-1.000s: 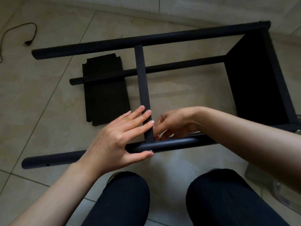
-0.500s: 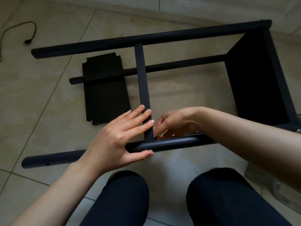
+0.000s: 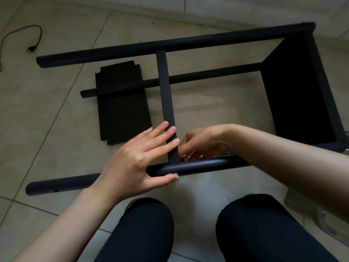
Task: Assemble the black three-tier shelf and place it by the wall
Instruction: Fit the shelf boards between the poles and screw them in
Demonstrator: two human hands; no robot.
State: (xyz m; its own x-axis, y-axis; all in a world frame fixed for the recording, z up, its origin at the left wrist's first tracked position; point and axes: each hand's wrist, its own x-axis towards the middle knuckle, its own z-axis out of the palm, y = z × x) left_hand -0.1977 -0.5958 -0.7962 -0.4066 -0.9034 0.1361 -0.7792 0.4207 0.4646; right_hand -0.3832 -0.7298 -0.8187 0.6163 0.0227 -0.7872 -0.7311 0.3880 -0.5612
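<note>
The shelf (image 3: 294,87) lay on its side on the tiled floor (image 3: 47,120), partly built: one panel was already fixed at the right end, and a second tier (image 3: 166,103), seen edge-on as a narrow strip, spanned from the far pole (image 3: 170,46) to the near pole (image 3: 198,165). The left hand (image 3: 137,157) lay spread over the joint, straight fingers pressing the tier's edge and the thumb lying along the near pole beside a small silver screw head (image 3: 176,174); this looked like bracing, so that the hole in the pole stayed lined up with the tier. The right hand (image 3: 204,142) reached in behind the tier, its fingers curled close to the joint, probably working a fastener, though whether it gripped anything I could not tell, since the fingertips were tucked behind the tier and pole in shadow. A third panel (image 3: 120,104) lay flat on the floor under the lower pole (image 3: 170,80), evidently waiting its turn; open holes near the near pole's left end suggested where it belonged. The wall (image 3: 226,6) was only a pale band at the top. A cable (image 3: 28,35) ran off the left edge, and something clear at the right edge was cut off and unidentifiable.
</note>
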